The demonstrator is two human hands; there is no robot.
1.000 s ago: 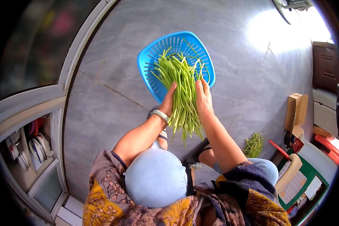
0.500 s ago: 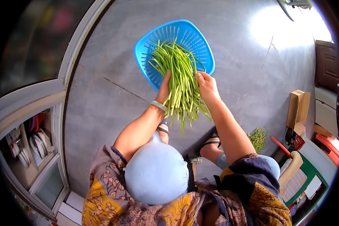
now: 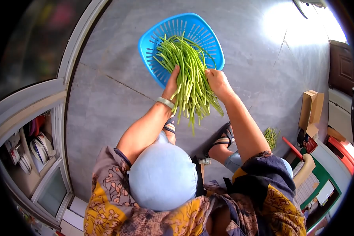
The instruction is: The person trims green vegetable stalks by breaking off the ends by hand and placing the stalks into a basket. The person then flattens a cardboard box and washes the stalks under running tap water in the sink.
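Evidently both hands clasp the green stems (image 3: 188,76) between them, left hand (image 3: 171,84) at nine o'clock and right hand (image 3: 218,82) at three, equally near, the stems running from eleven to five o'clock, far ends over the basket (image 3: 145,48).

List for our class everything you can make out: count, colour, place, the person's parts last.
Green stems: one bunch, green, upper middle.
Basket: one, blue, under the bunch's far end.
Floor: one, grey, all around.
Smaller stem pile: one, green, floor at right.
Cardboard box: one, brown, right.
Rod: one, red, lower right.
Cabinet: one, pale-framed, left edge.
Dishes: several, mostly white, inside the cabinet.
Clutter: uncounted, mixed, lower right.
Sandals: two, striped, below the bunch.
Trousers: one pair, light blue, lower middle.
Top: one, patterned with yellow, bottom.
Bangle: one, pale, left of the bunch.
Left hand: one, bare, bunch's left side.
Right hand: one, bare, bunch's right side.
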